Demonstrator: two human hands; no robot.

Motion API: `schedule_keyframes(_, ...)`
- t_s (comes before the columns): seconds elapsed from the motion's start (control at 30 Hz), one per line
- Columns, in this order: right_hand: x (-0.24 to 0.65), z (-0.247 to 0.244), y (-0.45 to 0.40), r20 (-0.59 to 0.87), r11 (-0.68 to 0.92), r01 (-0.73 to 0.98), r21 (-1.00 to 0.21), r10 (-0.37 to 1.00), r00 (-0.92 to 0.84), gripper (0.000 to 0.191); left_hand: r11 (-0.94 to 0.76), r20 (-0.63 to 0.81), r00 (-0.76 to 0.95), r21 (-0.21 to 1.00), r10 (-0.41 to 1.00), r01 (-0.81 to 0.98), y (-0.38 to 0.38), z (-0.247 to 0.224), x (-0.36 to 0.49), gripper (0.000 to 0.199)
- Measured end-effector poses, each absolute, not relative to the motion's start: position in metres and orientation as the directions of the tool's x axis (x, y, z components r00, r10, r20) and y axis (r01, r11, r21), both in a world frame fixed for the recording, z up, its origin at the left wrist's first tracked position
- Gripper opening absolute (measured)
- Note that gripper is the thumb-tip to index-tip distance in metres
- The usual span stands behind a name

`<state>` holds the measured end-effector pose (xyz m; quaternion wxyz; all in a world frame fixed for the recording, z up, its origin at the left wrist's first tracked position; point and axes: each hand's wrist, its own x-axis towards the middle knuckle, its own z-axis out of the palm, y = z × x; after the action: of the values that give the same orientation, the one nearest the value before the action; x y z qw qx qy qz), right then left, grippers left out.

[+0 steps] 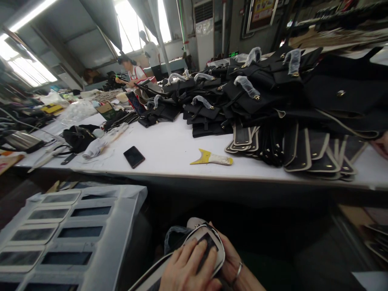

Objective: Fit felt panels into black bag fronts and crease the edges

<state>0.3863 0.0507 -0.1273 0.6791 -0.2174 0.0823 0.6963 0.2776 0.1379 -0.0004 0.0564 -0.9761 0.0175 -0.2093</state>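
Low in front of me is a handbag with a pale panel, dark edging and a small metal clasp. A dark rectangular patch lies on the pale panel. My left hand is closed over the bag, its fingers bent and pressing on the patch. From the right, my right hand, with a bracelet at the wrist, wraps round the bag's far side and underside. Its fingertips are mostly hidden behind the bag. A clear-plastic-wrapped handle shows to the left of the bag.
On the white table lie a phone, a yellow-ended spreader, and stacked dark straps. Black bags are heaped behind. At left stands a plastic-covered board with framed dark panels. A person works across the table.
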Motion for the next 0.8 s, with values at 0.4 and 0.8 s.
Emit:
schedule_keyframes(0.4, 0.392, -0.088, 0.064, -0.305, -0.039, -0.765, -0.643, 0.929, 0.210, 0.065, -0.988, 0.457, 0.889, -0.126, 0.020, 0.087, 0.124, -0.004, 0.271, 0.046)
schedule_keyframes(0.8, 0.382, -0.110, 0.056, -0.170, -0.097, -0.185, -0.978, 0.886, 0.431, 0.080, -0.982, 0.410, 0.910, -0.137, 0.067, 0.134, 0.118, -0.031, 0.255, 0.069)
